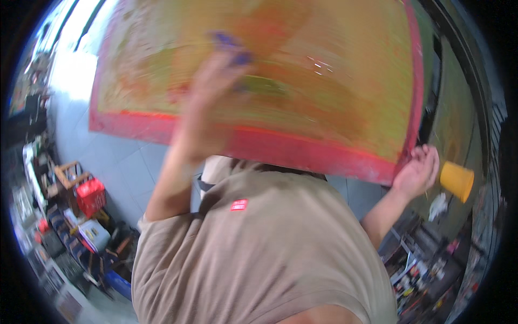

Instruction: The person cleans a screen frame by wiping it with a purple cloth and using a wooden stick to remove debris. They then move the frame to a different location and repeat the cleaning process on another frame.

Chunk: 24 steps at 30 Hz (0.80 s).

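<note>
A large board (350,70) with a blotchy yellow-orange surface and a wide red border (307,151) fills the upper view. My left hand (213,94), smeared by motion, is over its left-middle part with a blurred blue object (229,46) at the fingers; what that object is, I cannot make out. My right hand (418,167) has curled fingers at the board's lower right corner, gripping its red edge. Just right of that hand is a yellow plastic cup (456,181).
Grey tiled floor (129,162) shows left of my body. A wooden chair (73,175), a red bag (90,197) and assorted clutter line the left. On the right are a stained panel (456,124), a white crumpled item (438,207) and a dark surface (410,259) with small items.
</note>
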Each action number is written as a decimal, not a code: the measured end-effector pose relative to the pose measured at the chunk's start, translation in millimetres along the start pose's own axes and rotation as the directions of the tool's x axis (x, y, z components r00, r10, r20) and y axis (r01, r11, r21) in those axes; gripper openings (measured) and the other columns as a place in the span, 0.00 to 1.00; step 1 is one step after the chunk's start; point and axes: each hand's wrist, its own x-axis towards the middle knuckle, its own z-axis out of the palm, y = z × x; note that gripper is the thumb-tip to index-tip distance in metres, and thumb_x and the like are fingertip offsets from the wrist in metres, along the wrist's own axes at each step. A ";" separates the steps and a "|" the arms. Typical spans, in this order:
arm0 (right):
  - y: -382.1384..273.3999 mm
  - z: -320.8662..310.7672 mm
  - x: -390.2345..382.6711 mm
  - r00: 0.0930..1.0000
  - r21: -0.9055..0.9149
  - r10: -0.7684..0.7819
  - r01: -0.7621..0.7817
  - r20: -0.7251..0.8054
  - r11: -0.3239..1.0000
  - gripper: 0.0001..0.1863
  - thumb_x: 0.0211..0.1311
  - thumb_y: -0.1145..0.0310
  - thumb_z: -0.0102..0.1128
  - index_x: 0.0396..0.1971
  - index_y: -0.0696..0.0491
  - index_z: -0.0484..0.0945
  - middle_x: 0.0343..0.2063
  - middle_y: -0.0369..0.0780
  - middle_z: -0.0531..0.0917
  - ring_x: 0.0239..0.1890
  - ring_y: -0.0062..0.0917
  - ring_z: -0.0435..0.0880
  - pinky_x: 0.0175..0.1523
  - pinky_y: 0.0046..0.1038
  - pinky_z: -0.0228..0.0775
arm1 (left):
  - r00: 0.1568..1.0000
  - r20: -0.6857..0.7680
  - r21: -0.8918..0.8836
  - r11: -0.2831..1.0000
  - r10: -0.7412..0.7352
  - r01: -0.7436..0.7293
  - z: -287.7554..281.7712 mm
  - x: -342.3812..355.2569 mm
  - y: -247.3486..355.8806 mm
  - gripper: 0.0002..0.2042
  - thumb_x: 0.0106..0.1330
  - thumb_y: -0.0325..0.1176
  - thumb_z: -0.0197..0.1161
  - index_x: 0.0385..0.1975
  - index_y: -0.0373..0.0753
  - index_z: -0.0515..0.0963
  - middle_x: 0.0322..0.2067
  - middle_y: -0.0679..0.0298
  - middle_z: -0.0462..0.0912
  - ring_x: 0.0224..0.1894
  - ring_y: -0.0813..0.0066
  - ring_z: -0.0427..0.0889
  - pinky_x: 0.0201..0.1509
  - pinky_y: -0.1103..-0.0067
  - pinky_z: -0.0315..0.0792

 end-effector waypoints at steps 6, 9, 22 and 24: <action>1.8 -10.7 4.7 1.000 -0.059 0.000 0.002 0.030 0.998 0.13 0.63 0.73 0.52 0.44 0.65 0.72 0.37 0.46 0.76 0.35 0.27 0.73 0.42 0.27 0.67 | 0.909 0.322 0.187 0.924 0.263 -0.333 57.7 4.3 51.4 0.24 0.52 0.31 0.60 0.52 0.44 0.73 0.59 0.55 0.65 0.64 0.55 0.59 0.66 0.57 0.52; 3.5 -10.6 3.3 0.999 -0.100 -0.015 0.018 0.029 0.995 0.12 0.63 0.73 0.53 0.43 0.64 0.72 0.34 0.43 0.76 0.33 0.25 0.72 0.42 0.27 0.66 | 0.953 0.262 0.283 0.932 0.154 -0.228 41.9 1.0 46.0 0.27 0.53 0.30 0.59 0.57 0.47 0.68 0.61 0.55 0.63 0.66 0.58 0.58 0.66 0.54 0.52; -5.3 8.0 0.9 0.999 -0.246 0.037 -0.040 -0.014 0.968 0.11 0.64 0.75 0.51 0.43 0.65 0.70 0.33 0.42 0.75 0.32 0.23 0.70 0.41 0.25 0.64 | 0.945 -0.183 0.570 0.755 -0.270 0.326 -46.7 -69.0 9.4 0.31 0.60 0.49 0.59 0.61 0.43 0.63 0.62 0.56 0.63 0.66 0.58 0.57 0.66 0.52 0.48; -9.4 9.2 -0.1 0.999 -0.278 0.045 -0.051 -0.026 0.959 0.11 0.64 0.75 0.51 0.43 0.65 0.70 0.33 0.41 0.75 0.33 0.23 0.70 0.41 0.24 0.64 | 0.881 -0.309 0.599 0.647 -0.358 0.472 -66.1 -78.1 -2.0 0.31 0.61 0.50 0.57 0.62 0.43 0.61 0.64 0.57 0.60 0.68 0.58 0.54 0.67 0.52 0.45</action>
